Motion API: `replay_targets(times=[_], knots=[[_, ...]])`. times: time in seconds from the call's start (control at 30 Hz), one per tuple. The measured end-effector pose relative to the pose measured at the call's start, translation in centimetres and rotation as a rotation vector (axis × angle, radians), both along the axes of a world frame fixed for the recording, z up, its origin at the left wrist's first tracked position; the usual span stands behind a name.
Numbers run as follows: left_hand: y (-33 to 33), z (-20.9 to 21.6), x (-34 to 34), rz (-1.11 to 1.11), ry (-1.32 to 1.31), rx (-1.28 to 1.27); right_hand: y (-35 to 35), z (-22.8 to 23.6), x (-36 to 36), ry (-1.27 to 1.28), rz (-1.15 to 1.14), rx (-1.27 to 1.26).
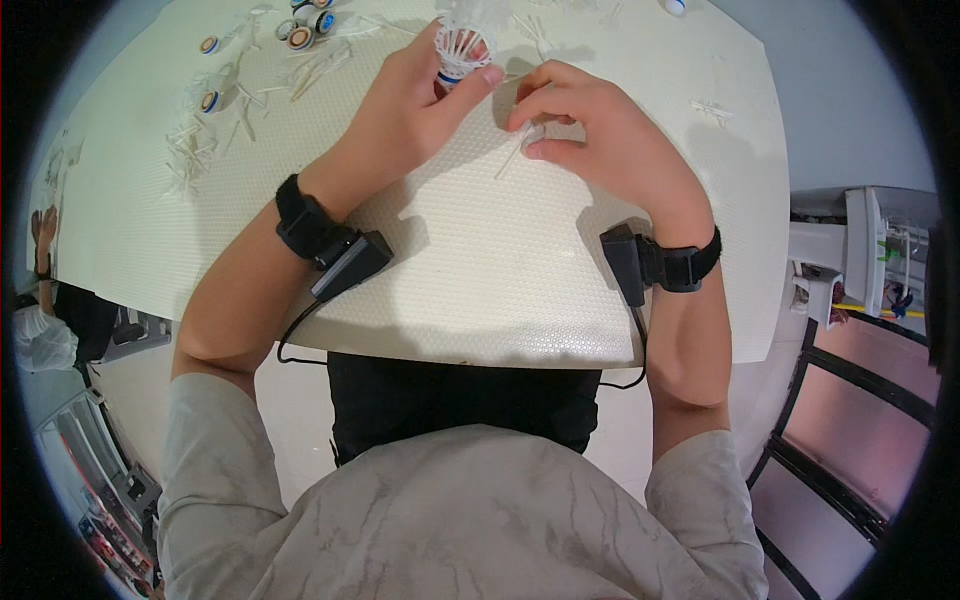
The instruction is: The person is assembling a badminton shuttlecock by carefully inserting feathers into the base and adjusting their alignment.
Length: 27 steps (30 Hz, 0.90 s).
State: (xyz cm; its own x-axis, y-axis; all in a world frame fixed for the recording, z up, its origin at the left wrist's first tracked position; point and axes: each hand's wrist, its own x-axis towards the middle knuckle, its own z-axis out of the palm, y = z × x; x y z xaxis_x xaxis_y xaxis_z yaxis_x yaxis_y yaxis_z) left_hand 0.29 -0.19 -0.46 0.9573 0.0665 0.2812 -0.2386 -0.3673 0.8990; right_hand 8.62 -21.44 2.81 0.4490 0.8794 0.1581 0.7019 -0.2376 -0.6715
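Note:
At the far middle of the table, my left hand is closed around a shuttlecock. Its white shafts fan upward from a base with a blue band, and whitish feather tips blur at the top of the view. To the right of it, my right hand pinches a small white feather piece between thumb and fingers. A thin pale shaft sticks out of that pinch, down toward the table. The two hands are close together but apart.
At the far left lie several loose shuttlecock bases and scattered feathers and shafts. Another base sits at the far right edge, beyond a few white shafts. Another person's hand shows at far left.

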Motion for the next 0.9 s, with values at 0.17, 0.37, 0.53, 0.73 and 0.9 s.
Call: replay_targets(times=[0.17,0.37,0.53,0.73,0.9], knots=[[0.2,0.5,0.0,0.017,-0.077,0.156,0.1,-0.1,-0.1,-0.021,0.069,0.029],[0.5,0.4,0.1,-0.01,-0.09,0.153,0.9,-0.7,-0.5,-0.035,0.073,-0.035],[0.3,0.6,-0.1,-0.047,-0.118,0.194,0.8,-0.9,-0.3,-0.093,0.062,-0.028],[0.3,0.3,0.2,-0.074,-0.129,0.145,0.7,-0.4,-0.5,-0.085,0.098,-0.024],[0.5,-0.1,0.3,-0.058,-0.138,0.135,1.3,-1.6,-0.6,-0.23,0.094,0.023]])
